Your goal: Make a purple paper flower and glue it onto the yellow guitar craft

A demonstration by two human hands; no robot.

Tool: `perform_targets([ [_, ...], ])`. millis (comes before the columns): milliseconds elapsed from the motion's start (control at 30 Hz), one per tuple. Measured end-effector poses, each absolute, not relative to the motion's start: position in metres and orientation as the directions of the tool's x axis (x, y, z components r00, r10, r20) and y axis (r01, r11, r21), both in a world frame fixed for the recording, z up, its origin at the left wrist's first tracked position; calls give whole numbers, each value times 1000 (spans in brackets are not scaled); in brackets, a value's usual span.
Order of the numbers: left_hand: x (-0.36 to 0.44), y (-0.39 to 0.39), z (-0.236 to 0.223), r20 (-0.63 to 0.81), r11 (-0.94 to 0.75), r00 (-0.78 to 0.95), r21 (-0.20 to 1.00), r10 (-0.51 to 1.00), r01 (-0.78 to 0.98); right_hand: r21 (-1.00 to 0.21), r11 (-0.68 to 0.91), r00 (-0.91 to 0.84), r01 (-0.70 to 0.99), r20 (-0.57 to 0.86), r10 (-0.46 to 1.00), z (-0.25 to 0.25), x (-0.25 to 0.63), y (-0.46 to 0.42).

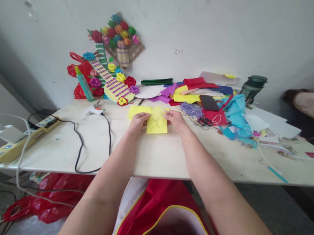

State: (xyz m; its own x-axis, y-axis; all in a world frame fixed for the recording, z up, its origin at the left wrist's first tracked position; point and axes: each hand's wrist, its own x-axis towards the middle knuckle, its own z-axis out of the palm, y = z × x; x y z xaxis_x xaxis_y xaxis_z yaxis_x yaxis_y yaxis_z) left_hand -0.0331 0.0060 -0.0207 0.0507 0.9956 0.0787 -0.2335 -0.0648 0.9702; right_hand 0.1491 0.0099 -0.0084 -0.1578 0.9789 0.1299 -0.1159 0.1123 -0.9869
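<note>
Between my two hands is a creased square of yellow paper, held a little above the white table. My left hand pinches its left edge. On the opposite side, the fingers of my right hand are closed on the upper right edge. Fold lines cross the middle of the sheet. Behind my left hand lies another piece of yellow paper, partly covered by the hand and the held sheet.
Scissors, purple yarn, a phone and blue crepe paper lie back right. Paper-flower crafts stand back left beside a glue bottle. A glue gun, its black cord and a power strip occupy the left.
</note>
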Motion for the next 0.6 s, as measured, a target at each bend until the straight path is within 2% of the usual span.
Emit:
perform_targets([
  [133, -33, 3, -18, 127, -103, 90, 966, 988, -236, -985, 119, -145, -127, 137, 980, -7, 149, 10],
  [267, -34, 3, -18, 115, -81, 129, 967, 985, -241, -984, 128, -138, -123, 145, 980, -11, 150, 13],
  [600, -34, 5, -17, 97, -73, 95, 971, 991, -228, -987, 112, -141, -116, 128, 982, -10, 150, 12],
])
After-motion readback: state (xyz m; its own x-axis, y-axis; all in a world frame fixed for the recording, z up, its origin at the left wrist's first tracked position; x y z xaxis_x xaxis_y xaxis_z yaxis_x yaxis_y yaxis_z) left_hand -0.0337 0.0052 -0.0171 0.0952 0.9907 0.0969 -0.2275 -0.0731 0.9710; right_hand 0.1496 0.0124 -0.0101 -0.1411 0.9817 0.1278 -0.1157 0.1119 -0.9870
